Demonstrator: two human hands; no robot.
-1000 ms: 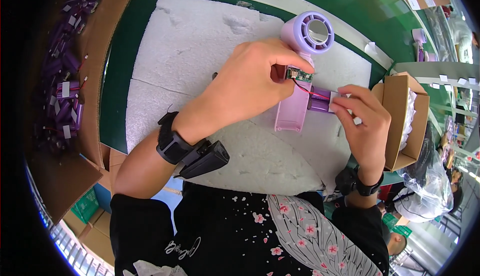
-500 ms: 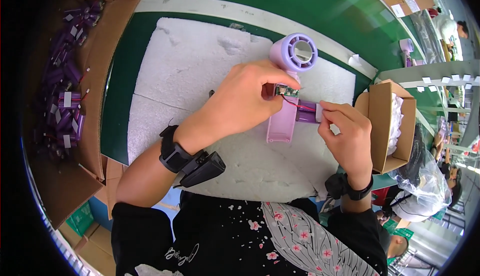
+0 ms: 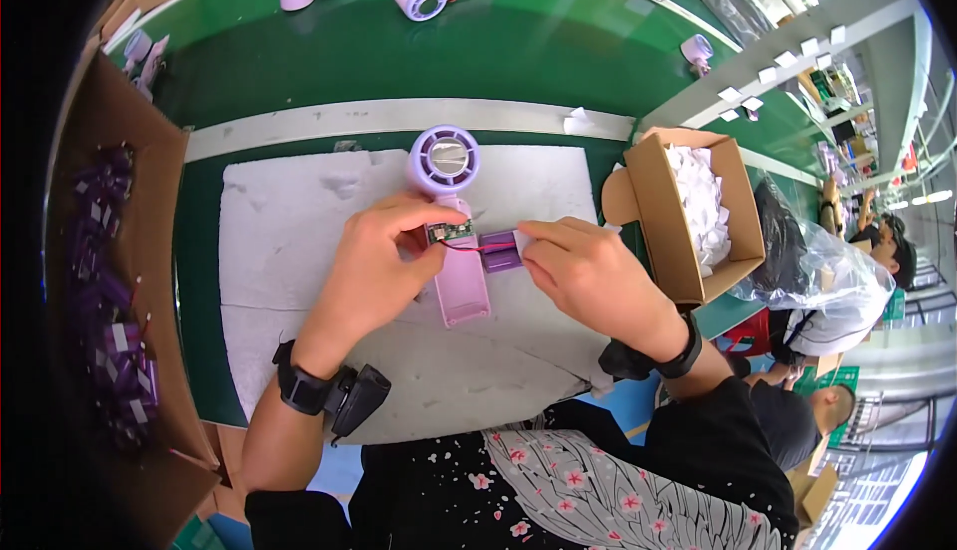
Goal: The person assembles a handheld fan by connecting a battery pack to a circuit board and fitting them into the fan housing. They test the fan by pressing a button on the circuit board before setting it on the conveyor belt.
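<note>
Fan (image 3: 449, 213), lilac handheld, lies mid-tabletop on white foam mat (image 3: 289, 251). Our left hand (image 3: 384, 261) pinches its circuit board (image 3: 451, 233); our right hand (image 3: 588, 273) grips purple battery (image 3: 500, 250) touching the handle. Cardboard box (image 3: 663, 216) sits near the right edge.

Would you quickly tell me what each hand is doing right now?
Left hand: fingers closed on the open handle of the lilac handheld fan, at its small circuit board.
Right hand: pinching the purple battery.
</note>
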